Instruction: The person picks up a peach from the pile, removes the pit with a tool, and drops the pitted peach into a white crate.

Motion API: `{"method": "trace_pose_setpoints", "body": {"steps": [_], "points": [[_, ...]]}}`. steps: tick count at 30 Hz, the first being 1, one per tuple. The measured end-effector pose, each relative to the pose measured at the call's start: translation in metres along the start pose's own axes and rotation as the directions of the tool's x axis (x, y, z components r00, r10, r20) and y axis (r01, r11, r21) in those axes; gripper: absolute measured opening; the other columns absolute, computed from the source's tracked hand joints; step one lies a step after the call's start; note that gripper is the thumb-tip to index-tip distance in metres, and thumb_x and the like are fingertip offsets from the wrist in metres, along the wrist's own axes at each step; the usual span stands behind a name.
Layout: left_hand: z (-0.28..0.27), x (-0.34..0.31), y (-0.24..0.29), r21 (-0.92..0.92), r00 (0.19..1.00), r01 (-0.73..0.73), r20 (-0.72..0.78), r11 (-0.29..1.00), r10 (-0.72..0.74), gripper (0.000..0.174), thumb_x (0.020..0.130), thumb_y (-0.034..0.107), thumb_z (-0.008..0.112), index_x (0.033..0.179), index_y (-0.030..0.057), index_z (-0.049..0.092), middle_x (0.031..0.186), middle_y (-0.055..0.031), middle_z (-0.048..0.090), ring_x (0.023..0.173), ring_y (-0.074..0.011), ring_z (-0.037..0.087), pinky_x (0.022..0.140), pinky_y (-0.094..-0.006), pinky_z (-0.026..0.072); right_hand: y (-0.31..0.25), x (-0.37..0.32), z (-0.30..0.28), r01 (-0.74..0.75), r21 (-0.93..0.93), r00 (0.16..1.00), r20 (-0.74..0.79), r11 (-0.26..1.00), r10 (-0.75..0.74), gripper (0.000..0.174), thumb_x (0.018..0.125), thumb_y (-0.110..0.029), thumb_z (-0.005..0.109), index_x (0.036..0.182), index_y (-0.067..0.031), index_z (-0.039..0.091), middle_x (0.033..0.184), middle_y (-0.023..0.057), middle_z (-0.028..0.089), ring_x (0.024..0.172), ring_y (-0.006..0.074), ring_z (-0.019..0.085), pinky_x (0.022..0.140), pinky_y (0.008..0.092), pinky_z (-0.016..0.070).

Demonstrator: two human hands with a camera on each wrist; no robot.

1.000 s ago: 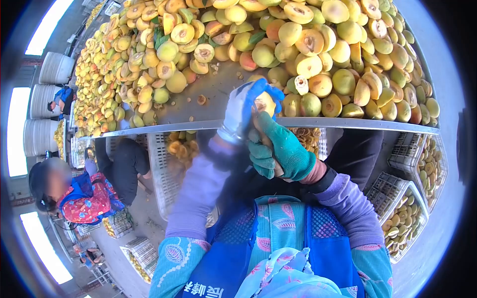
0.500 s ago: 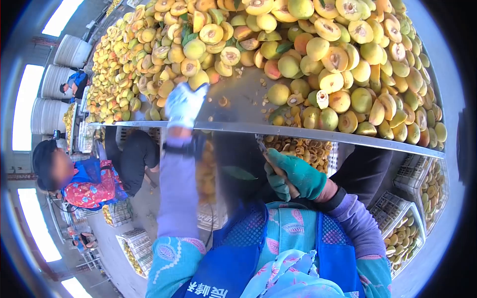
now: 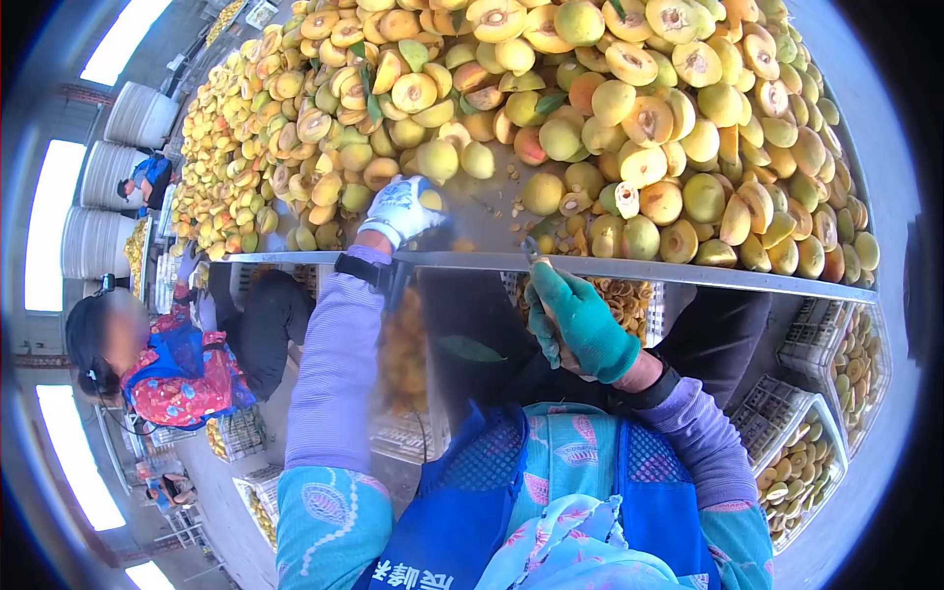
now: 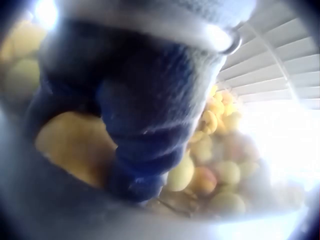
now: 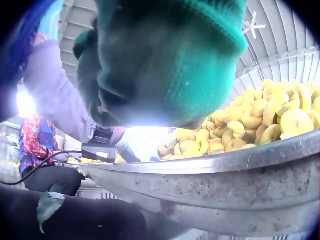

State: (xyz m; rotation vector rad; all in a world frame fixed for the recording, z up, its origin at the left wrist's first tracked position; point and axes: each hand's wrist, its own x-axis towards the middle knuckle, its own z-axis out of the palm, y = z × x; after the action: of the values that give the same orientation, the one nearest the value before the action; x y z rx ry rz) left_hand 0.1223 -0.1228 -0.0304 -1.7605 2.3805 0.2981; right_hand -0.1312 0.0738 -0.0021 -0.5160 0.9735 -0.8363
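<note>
My left hand [image 3: 398, 211], in a white and blue glove, reaches over the front of the metal table. Its fingers curl round a yellow peach half [image 4: 75, 145], which shows between thumb and fingers in the left wrist view. My right hand [image 3: 585, 329], in a green glove, stays in front of the table's edge. It grips a wooden-handled tool whose metal tip [image 3: 531, 248] points up toward the rim. A big heap of halved yellow peaches [image 3: 644, 162] covers the table, many with brown pit hollows facing up.
A metal rim [image 3: 590, 265] runs along the table's front. Crates of peach halves [image 3: 796, 452] stand at the right, and another crate of brownish pieces [image 3: 624, 305] sits under the table. A leaf [image 3: 470, 348] lies on my dark-clothed lap. Another person [image 3: 187, 374] sits at the left.
My left hand has moved from beside the tool, leftward to the heap, and now has a peach half in its fingers. My right hand dropped away with the tool, whose tip then rose toward the rim.
</note>
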Motion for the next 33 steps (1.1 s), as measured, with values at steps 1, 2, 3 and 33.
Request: {"method": "trace_pose_setpoints", "body": {"steps": [1,2,3,33], "points": [[-0.015,-0.006,0.006,0.021,0.996,-0.042,0.078,0.999,0.040,0.064,0.070,0.040,0.079,0.121,0.0077,0.057,0.112,-0.0171,0.061,0.103,-0.0327,0.061,0.089,-0.0394,0.0495,-0.004,-0.001,0.003,-0.002,0.016,1.000,-0.005,1.000,0.002,0.033,0.098,-0.036,0.050,0.096,-0.0038,0.060,0.064,0.0039,0.054,0.054,0.0125,0.053,0.050,0.0314,0.0442],[-0.009,-0.007,-0.006,-0.438,0.997,-0.010,0.062,0.899,0.041,0.060,0.075,0.036,0.076,0.123,0.0052,0.056,0.113,-0.0157,0.061,0.102,-0.0305,0.063,0.085,-0.0384,0.0522,-0.002,0.003,0.005,0.145,-0.062,0.988,-0.036,0.987,-0.148,0.033,0.099,-0.036,0.049,0.094,-0.0045,0.057,0.062,0.0028,0.053,0.051,0.0117,0.052,0.047,0.0288,0.0421],[0.000,-0.011,-0.016,-0.798,0.998,0.022,0.057,0.602,0.039,0.057,0.080,0.032,0.072,0.125,0.0028,0.054,0.114,-0.0143,0.060,0.101,-0.0283,0.064,0.081,-0.0374,0.0548,0.004,0.009,0.007,0.283,-0.139,0.954,-0.059,0.949,-0.293,0.033,0.100,-0.036,0.048,0.091,-0.0051,0.055,0.061,0.0018,0.051,0.048,0.0109,0.050,0.044,0.0261,0.0399],[0.027,-0.064,0.104,-0.139,0.468,-0.772,-0.784,0.620,0.407,0.052,0.080,0.007,0.067,0.128,0.0012,0.046,0.109,-0.0222,0.061,0.090,-0.0363,0.061,0.071,-0.0423,0.0535,0.026,0.035,0.020,0.631,-0.368,0.739,0.015,0.683,-0.674,0.038,0.100,-0.034,0.047,0.104,0.0029,0.058,0.082,0.0233,0.063,0.075,0.0347,0.062,0.069,0.0403,0.0475]]}}
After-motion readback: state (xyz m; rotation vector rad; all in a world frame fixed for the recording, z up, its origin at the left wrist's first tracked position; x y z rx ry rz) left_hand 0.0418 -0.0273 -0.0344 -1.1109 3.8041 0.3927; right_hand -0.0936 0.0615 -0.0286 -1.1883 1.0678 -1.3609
